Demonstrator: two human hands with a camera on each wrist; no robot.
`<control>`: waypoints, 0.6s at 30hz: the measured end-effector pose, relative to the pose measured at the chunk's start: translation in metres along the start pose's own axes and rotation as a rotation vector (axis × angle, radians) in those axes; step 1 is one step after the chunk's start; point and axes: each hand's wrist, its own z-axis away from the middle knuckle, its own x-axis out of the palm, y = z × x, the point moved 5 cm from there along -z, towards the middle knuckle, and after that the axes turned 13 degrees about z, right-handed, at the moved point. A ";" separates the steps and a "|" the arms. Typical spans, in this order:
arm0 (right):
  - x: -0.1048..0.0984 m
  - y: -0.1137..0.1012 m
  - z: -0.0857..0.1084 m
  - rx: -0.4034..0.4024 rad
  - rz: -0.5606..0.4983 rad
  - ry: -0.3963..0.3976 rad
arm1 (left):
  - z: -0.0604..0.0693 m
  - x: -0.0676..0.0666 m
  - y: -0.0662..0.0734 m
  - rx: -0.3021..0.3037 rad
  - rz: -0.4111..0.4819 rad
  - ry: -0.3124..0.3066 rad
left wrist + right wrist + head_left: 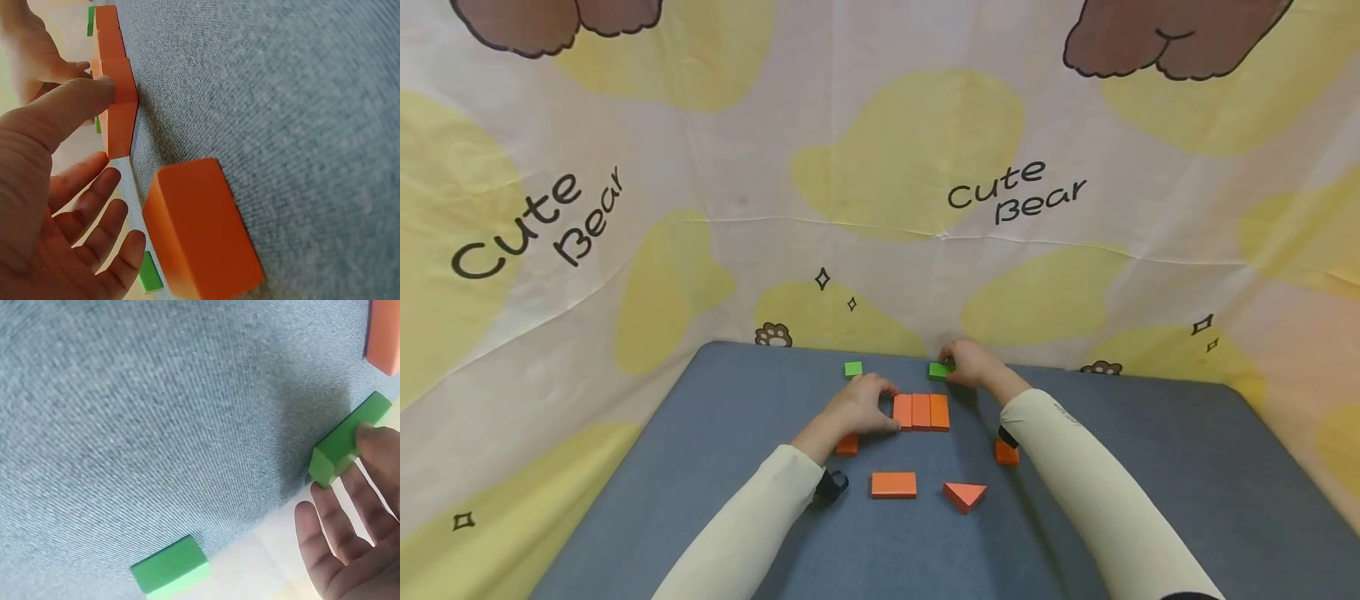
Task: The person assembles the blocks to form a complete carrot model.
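Observation:
A row of three orange blocks (921,412) lies side by side, long sides together. My left hand (859,406) spans the leftmost block (122,128), with the thumb on its near end and the index fingertip at its far end; the other fingers are spread. Beyond the row, my right hand (973,365) pinches a green block (353,434) between thumb and fingers at the back edge of the table. The hand hides part of that block in the head view. Another green block (853,370) stands farther left, just past my left hand.
One orange block (847,446) lies by my left wrist, another (1007,452) beside my right forearm. Toward the front are an orange rectangular block (893,485) and an orange triangular block (965,496). A printed cloth (887,192) hangs behind the grey-blue table (700,467).

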 end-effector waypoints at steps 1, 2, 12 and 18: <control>0.000 0.000 0.000 -0.002 0.003 -0.005 | 0.000 0.000 0.000 -0.002 -0.001 0.000; 0.000 -0.001 -0.001 -0.006 0.006 -0.008 | 0.000 0.000 0.000 -0.005 0.000 0.001; -0.007 -0.012 -0.002 -0.062 -0.033 -0.012 | -0.003 0.000 0.000 -0.009 -0.008 0.009; -0.005 -0.027 -0.003 -0.152 -0.101 -0.069 | -0.003 0.002 0.000 -0.036 -0.011 0.002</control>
